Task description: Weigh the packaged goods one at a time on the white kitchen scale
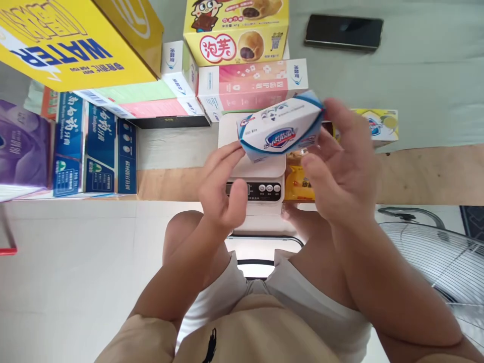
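A white and blue Safeguard soap box (282, 126) is held up, tilted, above a white kitchen scale (230, 128). My right hand (346, 161) grips its right end, the fingers partly hidden behind the box. At the box's left end, the outstretched fingertips of my left hand (223, 186) touch its lower corner, while the thumb stands apart. Below the box shows the scale's black button panel (269, 191). A yellow packet (298, 181) lies right of the scale, under my right hand. Behind that hand sits a yellow and white soap box (381, 126).
A pink toothpaste box (253, 85) and a yellow puff snack box (236, 48) lie behind the scale. A large yellow carton (86, 45), blue toothpaste boxes (100, 146) and a purple pack (24, 143) crowd the left. A phone (344, 32) lies back right; a fan (434, 262) stands lower right.
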A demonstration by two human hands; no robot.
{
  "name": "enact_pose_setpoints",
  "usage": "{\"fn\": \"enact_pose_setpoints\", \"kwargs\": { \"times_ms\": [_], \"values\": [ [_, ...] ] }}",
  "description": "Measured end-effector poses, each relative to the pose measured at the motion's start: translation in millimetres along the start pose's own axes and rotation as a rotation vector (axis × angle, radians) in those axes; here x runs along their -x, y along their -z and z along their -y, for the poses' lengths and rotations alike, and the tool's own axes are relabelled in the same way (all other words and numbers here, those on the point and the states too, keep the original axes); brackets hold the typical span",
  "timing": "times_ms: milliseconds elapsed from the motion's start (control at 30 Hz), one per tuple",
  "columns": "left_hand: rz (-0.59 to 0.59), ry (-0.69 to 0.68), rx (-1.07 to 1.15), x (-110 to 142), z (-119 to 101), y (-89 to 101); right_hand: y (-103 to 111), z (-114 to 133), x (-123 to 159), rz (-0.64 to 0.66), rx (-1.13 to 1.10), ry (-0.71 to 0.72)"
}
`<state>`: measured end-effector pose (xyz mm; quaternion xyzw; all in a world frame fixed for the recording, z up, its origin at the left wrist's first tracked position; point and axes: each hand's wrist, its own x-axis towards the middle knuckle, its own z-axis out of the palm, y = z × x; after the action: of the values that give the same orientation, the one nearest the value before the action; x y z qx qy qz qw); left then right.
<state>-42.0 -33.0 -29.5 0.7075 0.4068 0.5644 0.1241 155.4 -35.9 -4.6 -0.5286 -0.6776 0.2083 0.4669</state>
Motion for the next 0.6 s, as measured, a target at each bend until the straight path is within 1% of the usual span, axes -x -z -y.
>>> {"fn": "enact_pose_setpoints", "kwargs": {
  "times_ms": [33,67,167,200,267,333,400,467,533,600],
  "values": [
    [0.005,-0.013,0.031,0.0,-7.4,-3.3,3.9,0.0,0.3,-0.049,-0.037,0.007],
    [0.02,0.003,0.048,-0.1,-14.9,-7.0,8.3,-0.1,0.6,-0.092,-0.068,0.005],
    [0.12,0.133,0.021,0.6,-35.4,-20.8,26.6,-4.1,1.3,-0.153,-0.091,-0.03],
    [0.155,0.141,0.016,1.6,-41.1,-26.9,35.5,-8.1,1.8,-0.168,-0.118,-0.03],
    [0.216,0.063,0.059,5.9,-50.6,-41.8,58.1,-21.4,4.1,-0.216,-0.192,-0.018],
    [0.253,-0.069,0.155,13.8,-58.5,-59.6,84.9,-40.7,9.8,-0.275,-0.232,-0.047],
    [0.264,-0.165,0.241,24.0,-65.2,-77.7,110.4,-62.7,19.2,-0.333,-0.196,-0.171],
    [0.261,-0.209,0.283,33.7,-70.2,-92.7,129.4,-82.8,30.0,-0.38,-0.157,-0.345],
    [0.266,-0.222,0.294,40.1,-72.8,-102.6,139.4,-97.7,38.9,-0.411,-0.131,-0.486],
    [0.281,-0.219,0.294,42.3,-73.2,-107.6,141.4,-105.7,43.0,-0.426,-0.104,-0.579]
  ]
}}
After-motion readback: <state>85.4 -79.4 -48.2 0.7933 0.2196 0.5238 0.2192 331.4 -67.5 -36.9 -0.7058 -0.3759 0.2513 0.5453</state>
